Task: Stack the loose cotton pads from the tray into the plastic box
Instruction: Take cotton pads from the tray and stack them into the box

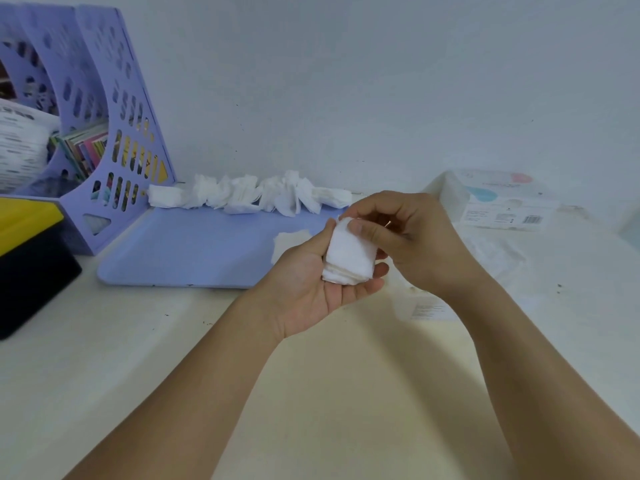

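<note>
1. Left hand cups a stack of cotton pads, fingers curled beneath, just over the tray's right end.
2. Right hand pinches the stack's top.
3. More loose pads line the tray's far edge.

Both our forearms come up from the bottom edge and angle inward, so the hands meet around the middle. Our left hand sits palm-up, wrist a bit bent back, fingers loosely cupped and pointing right, cradling a small stack of cotton pads across the fingers and upper palm. Our right hand comes in from the right, back of the hand facing up and away, fingers curled down over the top of the stack. The right thumb presses on the top pad's upper edge, pinching it against the curled fingers. The two hands touch around the stack, both bare, held up off the surface.
</note>
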### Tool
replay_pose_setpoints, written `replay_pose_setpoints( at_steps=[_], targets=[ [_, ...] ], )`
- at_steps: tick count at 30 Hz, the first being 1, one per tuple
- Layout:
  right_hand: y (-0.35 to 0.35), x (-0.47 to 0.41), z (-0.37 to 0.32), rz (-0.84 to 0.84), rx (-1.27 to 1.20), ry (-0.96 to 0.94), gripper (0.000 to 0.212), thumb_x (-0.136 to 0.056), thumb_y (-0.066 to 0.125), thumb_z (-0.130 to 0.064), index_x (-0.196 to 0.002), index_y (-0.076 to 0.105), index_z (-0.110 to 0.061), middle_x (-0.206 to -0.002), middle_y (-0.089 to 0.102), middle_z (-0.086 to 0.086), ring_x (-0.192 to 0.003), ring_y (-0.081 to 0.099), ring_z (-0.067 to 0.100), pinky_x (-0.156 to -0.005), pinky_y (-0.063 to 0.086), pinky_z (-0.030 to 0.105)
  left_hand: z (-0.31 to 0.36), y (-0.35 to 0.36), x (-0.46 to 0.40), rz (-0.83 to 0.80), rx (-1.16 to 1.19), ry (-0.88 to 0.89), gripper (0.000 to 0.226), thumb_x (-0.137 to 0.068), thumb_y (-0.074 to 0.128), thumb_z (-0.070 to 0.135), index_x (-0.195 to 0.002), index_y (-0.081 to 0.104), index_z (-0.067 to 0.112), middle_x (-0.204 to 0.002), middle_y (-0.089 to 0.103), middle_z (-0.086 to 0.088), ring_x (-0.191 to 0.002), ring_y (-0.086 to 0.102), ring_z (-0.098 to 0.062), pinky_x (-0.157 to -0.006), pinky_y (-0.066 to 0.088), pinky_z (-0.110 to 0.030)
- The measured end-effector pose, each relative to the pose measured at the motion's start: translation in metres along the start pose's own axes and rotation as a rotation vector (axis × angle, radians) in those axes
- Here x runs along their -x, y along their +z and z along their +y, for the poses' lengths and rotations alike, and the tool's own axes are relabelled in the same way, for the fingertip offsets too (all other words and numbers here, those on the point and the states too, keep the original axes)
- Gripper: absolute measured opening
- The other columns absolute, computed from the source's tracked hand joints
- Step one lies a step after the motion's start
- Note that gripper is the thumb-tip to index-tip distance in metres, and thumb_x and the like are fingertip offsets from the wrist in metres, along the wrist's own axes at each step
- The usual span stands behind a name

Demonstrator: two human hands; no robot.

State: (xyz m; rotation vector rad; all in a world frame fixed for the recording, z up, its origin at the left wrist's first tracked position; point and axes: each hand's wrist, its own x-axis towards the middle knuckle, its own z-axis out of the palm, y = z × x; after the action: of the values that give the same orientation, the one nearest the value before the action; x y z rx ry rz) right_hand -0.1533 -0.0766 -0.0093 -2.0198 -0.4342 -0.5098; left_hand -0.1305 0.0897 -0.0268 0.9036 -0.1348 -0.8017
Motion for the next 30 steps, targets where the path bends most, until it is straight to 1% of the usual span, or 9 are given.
replay_pose_setpoints(
  at_steps=[2, 4, 6, 14, 18, 21, 26, 28, 30],
  targets=[
    [0.0, -0.001, 0.002, 0.021, 0.075, 0.001, 0.016, -0.09, 0.073, -0.014, -0.103, 0.075, -0.025, -0.095, 0.067, -0.001, -0.08, 0.062, 0.013, -0.067, 0.051, 0.026, 0.0, 0.0, -0.001, 0.007, 0.01, -0.008, 0.047, -0.108, 0.039, 0.043, -0.132, 0.061, 0.01, -0.116, 0.07, -0.017, -0.089, 0.071, -0.033, -0.069, 0.06, -0.037],
    [0.0, 0.0, 0.003, -0.022, 0.163, 0.041, 0.03, -0.086, 0.078, -0.025, -0.116, 0.073, -0.024, -0.106, 0.061, -0.004, -0.089, 0.06, 0.01, -0.069, 0.046, 0.015, 0.0, 0.001, 0.0, 0.018, 0.02, -0.01, 0.047, -0.108, 0.039, 0.042, -0.131, 0.06, 0.007, -0.119, 0.07, -0.017, -0.093, 0.072, -0.032, -0.07, 0.061, -0.038],
    [0.0, 0.001, 0.004, -0.086, 0.179, 0.097, 0.033, -0.084, 0.08, -0.03, -0.116, 0.072, -0.025, -0.112, 0.06, -0.006, -0.098, 0.059, 0.009, -0.072, 0.045, 0.013, 0.0, 0.002, 0.001, 0.017, 0.007, 0.0, 0.045, -0.108, 0.038, 0.041, -0.128, 0.062, 0.008, -0.119, 0.071, -0.015, -0.096, 0.072, -0.03, -0.072, 0.062, -0.038],
    [-0.01, 0.002, -0.002, -0.122, -0.042, 0.087, 0.016, -0.086, 0.077, -0.004, -0.092, 0.07, -0.018, -0.091, 0.072, -0.009, -0.087, 0.068, 0.009, -0.081, 0.055, 0.042, 0.001, 0.001, 0.002, 0.052, 0.025, 0.009, 0.049, -0.108, 0.036, 0.038, -0.129, 0.059, 0.0, -0.118, 0.069, -0.022, -0.092, 0.072, -0.034, -0.072, 0.063, -0.039],
    [-0.018, 0.0, -0.009, -0.064, -0.239, 0.031, 0.016, -0.085, 0.074, 0.004, -0.094, 0.069, -0.008, -0.088, 0.071, -0.003, -0.086, 0.068, 0.013, -0.074, 0.057, 0.035, 0.003, 0.0, 0.002, 0.035, 0.022, 0.003, 0.05, -0.108, 0.038, 0.034, -0.139, 0.051, -0.002, -0.118, 0.066, -0.024, -0.095, 0.067, -0.036, -0.072, 0.061, -0.039],
    [-0.021, 0.002, -0.014, -0.137, -0.339, 0.079, 0.015, -0.085, 0.071, 0.004, -0.097, 0.069, -0.003, -0.086, 0.073, -0.001, -0.081, 0.069, 0.013, -0.069, 0.056, 0.029, 0.003, -0.002, 0.003, -0.002, -0.039, -0.017, 0.049, -0.108, 0.038, 0.037, -0.136, 0.055, 0.001, -0.118, 0.068, -0.023, -0.096, 0.069, -0.036, -0.071, 0.062, -0.039],
    [-0.008, 0.005, -0.013, -0.247, -0.218, 0.147, 0.016, -0.088, 0.071, 0.003, -0.099, 0.074, -0.007, -0.095, 0.074, 0.01, -0.079, 0.07, 0.013, -0.061, 0.056, 0.024, 0.003, 0.003, 0.008, -0.087, -0.207, -0.043, 0.047, -0.098, 0.044, 0.046, -0.122, 0.065, 0.011, -0.106, 0.072, -0.016, -0.088, 0.072, -0.029, -0.065, 0.061, -0.034],
    [-0.006, 0.005, -0.011, -0.238, -0.174, 0.138, 0.016, -0.089, 0.07, 0.003, -0.098, 0.075, -0.009, -0.09, 0.073, 0.008, -0.067, 0.065, 0.012, -0.052, 0.051, 0.026, 0.003, 0.002, 0.007, -0.085, -0.232, -0.036, 0.052, -0.103, 0.035, 0.051, -0.125, 0.064, 0.013, -0.107, 0.071, -0.018, -0.084, 0.07, -0.028, -0.062, 0.06, -0.032],
    [-0.008, 0.005, -0.01, -0.227, -0.128, 0.111, 0.014, -0.089, 0.07, 0.002, -0.096, 0.075, -0.008, -0.081, 0.071, 0.009, -0.053, 0.057, 0.016, -0.047, 0.046, 0.038, 0.001, -0.001, 0.005, -0.065, -0.307, -0.011, 0.064, -0.104, 0.024, 0.059, -0.13, 0.061, 0.015, -0.106, 0.07, -0.019, -0.077, 0.068, -0.025, -0.058, 0.057, -0.03]
  ],
)
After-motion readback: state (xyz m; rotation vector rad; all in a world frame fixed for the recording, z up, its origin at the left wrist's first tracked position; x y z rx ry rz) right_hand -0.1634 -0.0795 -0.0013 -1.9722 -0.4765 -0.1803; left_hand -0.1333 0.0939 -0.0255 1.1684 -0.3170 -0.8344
